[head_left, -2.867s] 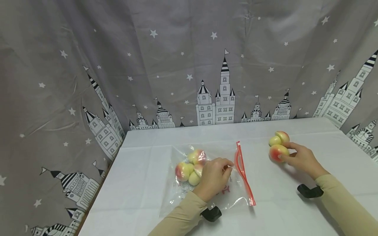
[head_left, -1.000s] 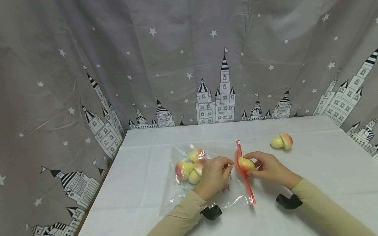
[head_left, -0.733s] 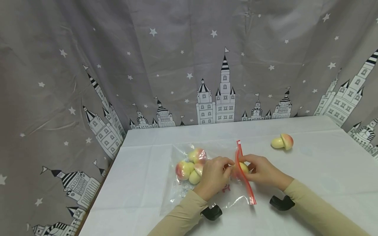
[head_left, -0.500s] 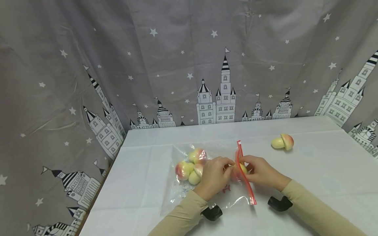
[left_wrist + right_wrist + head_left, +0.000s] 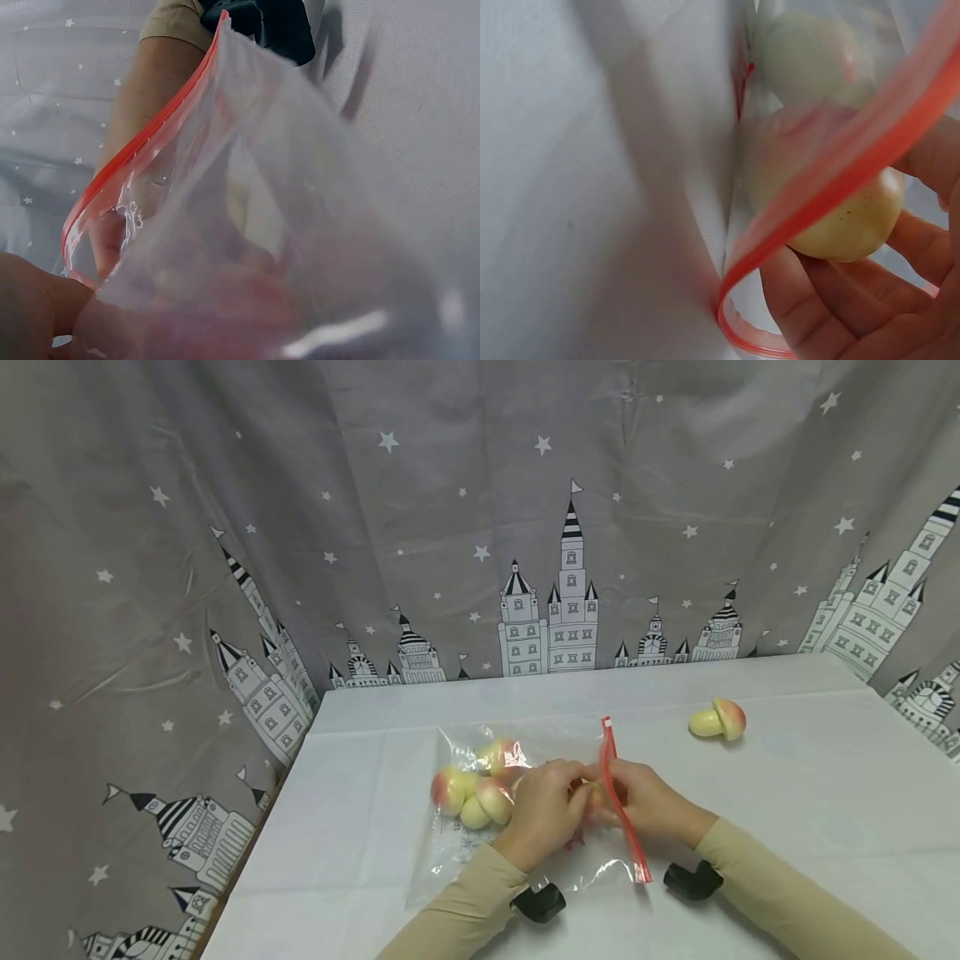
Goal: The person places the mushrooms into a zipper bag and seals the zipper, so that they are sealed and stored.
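A clear zip bag (image 5: pixel 450 872) with a red zip strip (image 5: pixel 636 847) lies flat at the middle of the table. Inside it, toward the left end, sit several yellow-and-red toy mushrooms (image 5: pixel 450 791). My left hand (image 5: pixel 543 806) pinches the bag's upper layer near its mouth. Partly inside that mouth, my right hand (image 5: pixel 652 797) grips another toy mushroom (image 5: pixel 855 221), which in the right wrist view shows pale yellow behind the red strip. Fingers of the right hand are seen blurred through the plastic in the left wrist view.
One more toy mushroom (image 5: pixel 720 721) lies on its side at the back right of the white-covered table (image 5: pixel 352 835). A grey curtain (image 5: pixel 420 510) with castles and stars hangs behind and to the left. Black wrist mounts (image 5: pixel 540 903) sit below the sleeves.
My right hand has taken a toy mushroom from the back right and brought it left into the bag's mouth. The mushrooms inside have shifted left slightly. My left hand stays put.
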Motion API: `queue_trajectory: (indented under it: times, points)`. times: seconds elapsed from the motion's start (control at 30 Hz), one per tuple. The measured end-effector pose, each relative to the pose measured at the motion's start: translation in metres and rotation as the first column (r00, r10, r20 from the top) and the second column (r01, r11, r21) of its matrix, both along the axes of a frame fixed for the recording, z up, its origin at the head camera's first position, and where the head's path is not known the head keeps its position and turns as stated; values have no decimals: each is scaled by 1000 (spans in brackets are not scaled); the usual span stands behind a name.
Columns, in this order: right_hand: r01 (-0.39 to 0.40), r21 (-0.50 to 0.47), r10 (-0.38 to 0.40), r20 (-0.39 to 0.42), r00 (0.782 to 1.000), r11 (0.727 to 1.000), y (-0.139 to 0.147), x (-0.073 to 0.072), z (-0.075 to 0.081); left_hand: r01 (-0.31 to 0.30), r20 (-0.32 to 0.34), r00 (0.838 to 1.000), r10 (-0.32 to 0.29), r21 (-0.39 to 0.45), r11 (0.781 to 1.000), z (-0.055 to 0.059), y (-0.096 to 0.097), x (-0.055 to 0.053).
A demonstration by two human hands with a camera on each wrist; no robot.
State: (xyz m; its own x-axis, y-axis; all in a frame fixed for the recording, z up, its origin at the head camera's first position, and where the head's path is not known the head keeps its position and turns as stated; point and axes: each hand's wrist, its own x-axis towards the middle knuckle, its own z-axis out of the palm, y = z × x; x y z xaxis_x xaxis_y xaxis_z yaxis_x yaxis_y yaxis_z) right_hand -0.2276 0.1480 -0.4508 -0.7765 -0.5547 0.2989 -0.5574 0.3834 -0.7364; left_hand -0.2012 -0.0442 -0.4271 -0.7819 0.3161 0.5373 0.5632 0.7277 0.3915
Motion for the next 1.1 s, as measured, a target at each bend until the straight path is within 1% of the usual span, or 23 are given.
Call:
queue_trajectory:
  times: [0.07,0.2,0.37,0.43,0.57,0.63,0.87,0.97,1.1]
  points:
    - [-1,-1,1,-6,1000,1000,-2,-1,-2,-10,-5,1000,10,-3,1000,0,0,0]
    - [-9,-14,8,-42,999,1000,-4,-2,-3,-4,-5,1000,4,9,1000,0,-1,0]
    - [-26,-29,22,-133,991,999,-8,-3,-5,25,-1,1000,-25,35,999,2,-2,1]
    - [-49,-41,42,-155,987,998,-10,-3,-6,30,2,1000,-30,42,999,3,-2,1]
    - [-104,-71,95,-123,988,992,-16,-5,-9,40,15,999,-41,50,998,3,-2,1]
    - [-111,-77,104,-92,990,991,-19,-5,-10,48,25,998,-49,56,997,4,-2,2]
    - [-58,-57,57,-13,998,997,-24,-3,-10,48,26,998,-49,44,998,4,-1,3]
    - [-46,-45,46,-3,999,998,-25,-2,-9,45,25,999,-46,41,998,4,-1,3]
    - [-51,-53,51,1,999,997,-25,-2,-9,43,26,999,-44,40,998,3,-1,3]
